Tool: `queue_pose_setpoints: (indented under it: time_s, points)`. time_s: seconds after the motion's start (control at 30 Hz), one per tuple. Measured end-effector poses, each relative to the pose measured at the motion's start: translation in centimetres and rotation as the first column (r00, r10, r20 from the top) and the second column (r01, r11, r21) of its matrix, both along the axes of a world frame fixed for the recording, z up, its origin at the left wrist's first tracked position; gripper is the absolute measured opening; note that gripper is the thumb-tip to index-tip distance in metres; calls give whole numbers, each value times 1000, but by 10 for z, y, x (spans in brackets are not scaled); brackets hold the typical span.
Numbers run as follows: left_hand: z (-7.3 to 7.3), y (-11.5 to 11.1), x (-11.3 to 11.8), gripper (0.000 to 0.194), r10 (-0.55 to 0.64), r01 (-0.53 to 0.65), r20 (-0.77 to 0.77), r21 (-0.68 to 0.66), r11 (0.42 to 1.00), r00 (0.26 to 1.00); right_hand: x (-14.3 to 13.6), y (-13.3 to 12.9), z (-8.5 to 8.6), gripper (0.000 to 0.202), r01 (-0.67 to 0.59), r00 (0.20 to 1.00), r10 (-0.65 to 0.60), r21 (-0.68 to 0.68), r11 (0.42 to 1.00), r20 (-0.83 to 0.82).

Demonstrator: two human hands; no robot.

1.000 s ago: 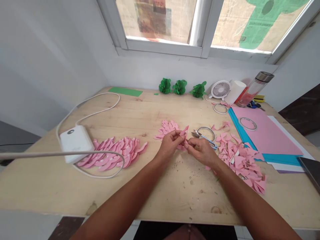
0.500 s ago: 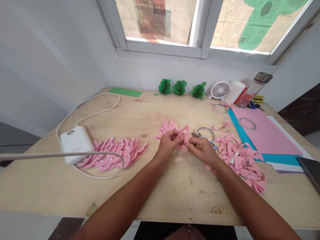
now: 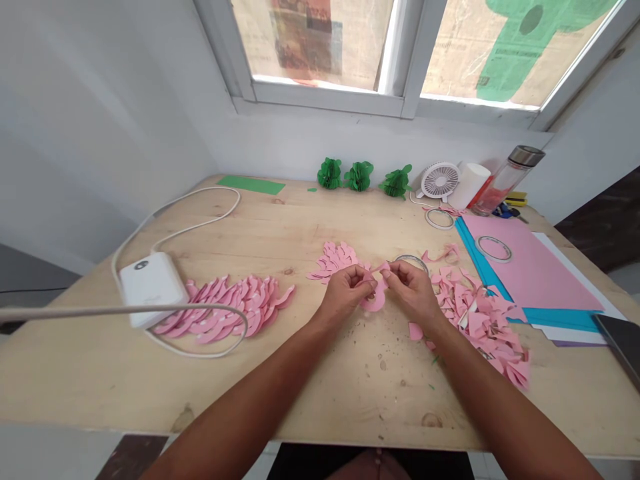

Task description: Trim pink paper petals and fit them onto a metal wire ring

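Between my hands is a curved pink paper cutout [image 3: 374, 301] with a rounded loop hanging at the bottom. My left hand [image 3: 351, 287] pinches its left side, and my right hand [image 3: 407, 285] pinches its upper right end. Just behind my left hand lies a small pile of pink paper petals [image 3: 334, 259]. A tape roll [image 3: 413, 260] shows partly behind my right hand. To the right of that hand spreads a heap of pink paper scraps [image 3: 487, 327].
Curved pink strips [image 3: 240, 307] lie left beside a white power bank [image 3: 153, 287] with a looping cable. Green paper flowers [image 3: 359, 176] line the wall near a small fan [image 3: 440, 181] and a glass bottle [image 3: 507, 180]. Coloured sheets [image 3: 535, 267] lie at right.
My right hand has shifted slightly, now gripping the cutout's upper end. The paper's loop hangs lower between my hands. The scissors near my right hand are now hidden.
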State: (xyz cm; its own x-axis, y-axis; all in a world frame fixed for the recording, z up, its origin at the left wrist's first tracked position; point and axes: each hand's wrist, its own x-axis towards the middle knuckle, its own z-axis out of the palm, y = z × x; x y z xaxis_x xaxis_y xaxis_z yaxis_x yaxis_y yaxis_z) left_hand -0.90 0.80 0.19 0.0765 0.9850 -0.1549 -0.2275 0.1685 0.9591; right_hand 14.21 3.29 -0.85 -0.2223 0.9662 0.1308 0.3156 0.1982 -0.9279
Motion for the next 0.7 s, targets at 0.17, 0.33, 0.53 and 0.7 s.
queue_pose_setpoints:
  time_s: [0.17,0.33,0.53,0.7]
  points:
    - [-1,-1,0,18,-44,44,19,-9,999,999,0,-2,2,25,-34,998,34,-9,999,-46]
    - [-2,-1,0,18,-78,78,20,-1,997,997,0,-2,4,23,-53,997,51,-32,998,-60]
    - [-4,-2,-1,17,-107,107,17,29,994,994,-1,-3,5,19,-32,996,31,-7,999,-82]
    - [-2,-2,-1,19,-106,105,12,14,994,994,-2,-2,5,21,-8,996,10,23,1000,-86]
